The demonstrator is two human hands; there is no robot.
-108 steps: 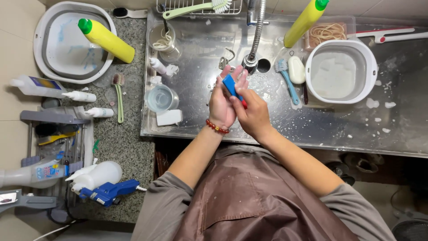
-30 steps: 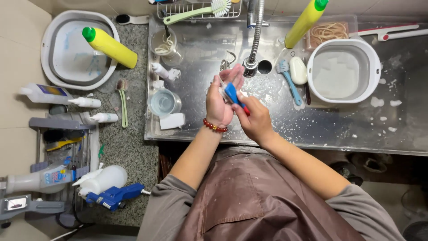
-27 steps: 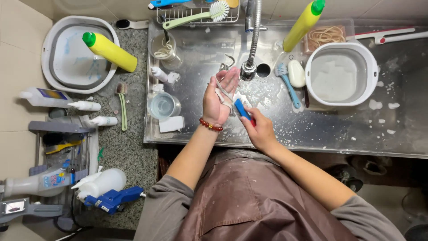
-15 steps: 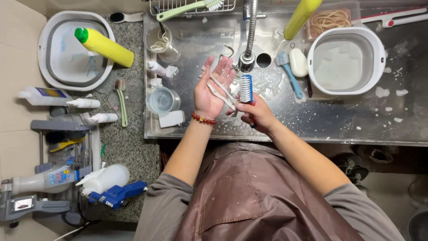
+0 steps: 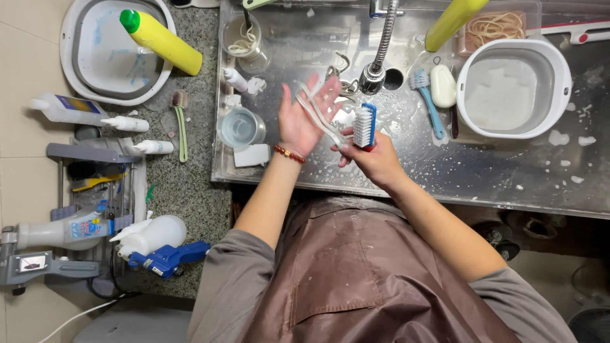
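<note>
Eyeglasses [image 5: 316, 113], a thin pale frame still wet and not yet rinsed, lie across the spread-open left hand [image 5: 305, 121] just left of the faucet [image 5: 376, 70], while the right hand [image 5: 375, 159] clamps a blue-backed white-bristled brush [image 5: 364, 125], scrubbing seemingly midway.

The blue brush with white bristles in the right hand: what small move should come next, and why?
Probably bring the blue brush with white bristles back down onto the thin white strap-like item lying across the open left hand. The right hand holds the brush upright, its bristles turned off the item, and foam flecks cover the steel sink, so scrubbing looks unfinished.
</note>
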